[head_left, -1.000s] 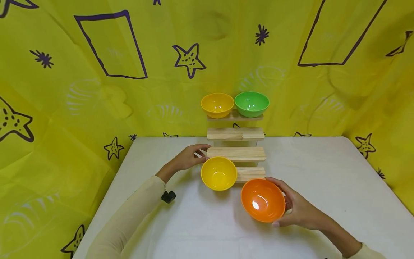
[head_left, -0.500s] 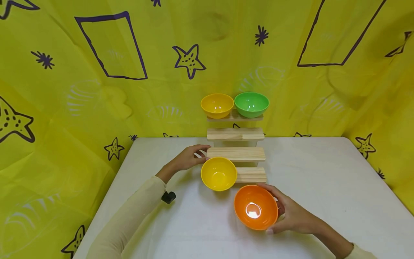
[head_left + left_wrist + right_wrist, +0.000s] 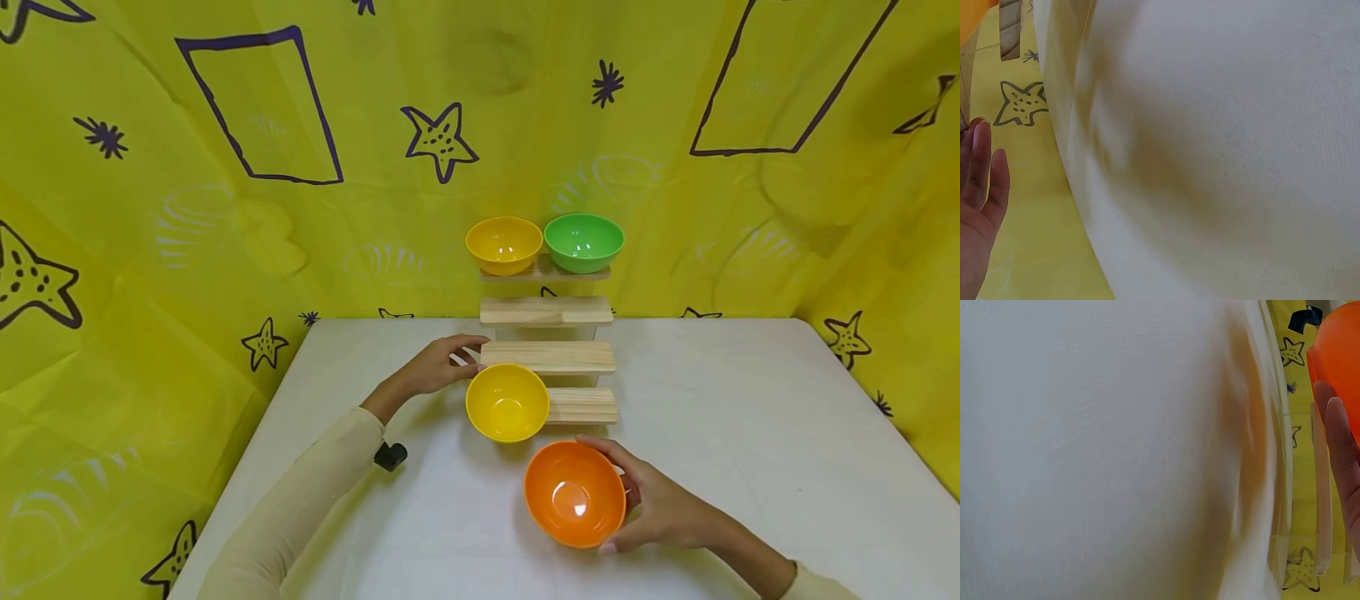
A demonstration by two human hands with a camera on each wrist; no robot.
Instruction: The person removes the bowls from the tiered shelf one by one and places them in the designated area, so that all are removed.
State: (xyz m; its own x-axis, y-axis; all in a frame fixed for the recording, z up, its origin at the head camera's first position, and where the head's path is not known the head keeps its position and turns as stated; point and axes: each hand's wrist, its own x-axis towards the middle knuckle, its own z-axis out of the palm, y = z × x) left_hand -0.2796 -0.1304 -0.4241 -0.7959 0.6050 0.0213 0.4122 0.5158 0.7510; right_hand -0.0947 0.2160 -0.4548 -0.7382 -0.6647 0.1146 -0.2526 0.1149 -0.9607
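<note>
My right hand [image 3: 660,504] holds an orange bowl [image 3: 573,496] by its right side, thumb near the front and fingers at the back. In the right wrist view the orange bowl [image 3: 1342,353] shows partly, with fingers [image 3: 1340,434] against its side. My left hand [image 3: 442,364] grips the left end of a middle step of a wooden tiered stand [image 3: 547,357]. A yellow bowl [image 3: 507,404] sits at the left of the lowest step. On the top step stand an orange-yellow bowl [image 3: 504,246] and a green bowl [image 3: 584,243], side by side.
The stand is on a white-covered table [image 3: 750,433], near its back edge. A yellow curtain [image 3: 375,100] with dark drawings surrounds the table. A black device [image 3: 391,456] sits by the left sleeve [image 3: 322,483].
My right hand has moved left and toward the front with the orange bowl, away from the lowest step. The left hand and the other bowls have stayed put.
</note>
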